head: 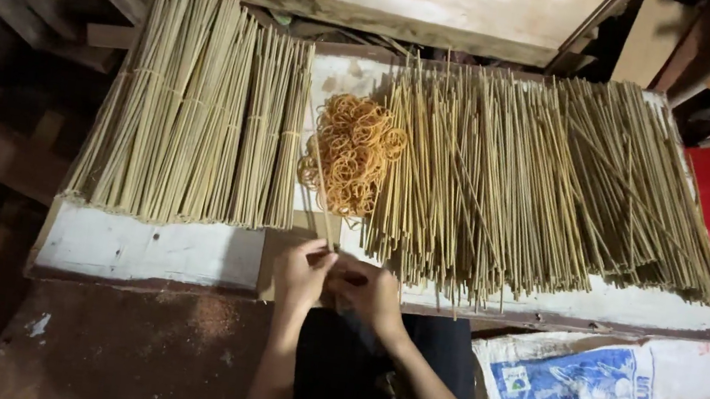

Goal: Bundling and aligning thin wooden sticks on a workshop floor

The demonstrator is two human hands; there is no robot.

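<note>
Fingers [321, 264] perhaps hiding stick [320, 188] end

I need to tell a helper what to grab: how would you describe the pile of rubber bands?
On the white wooden board, look between the tied bundles of thin bamboo sticks and the loose spread of sticks. The tangled heap of orange-yellow rubber bands there is the only curly, looped thing among straight sticks.
</note>
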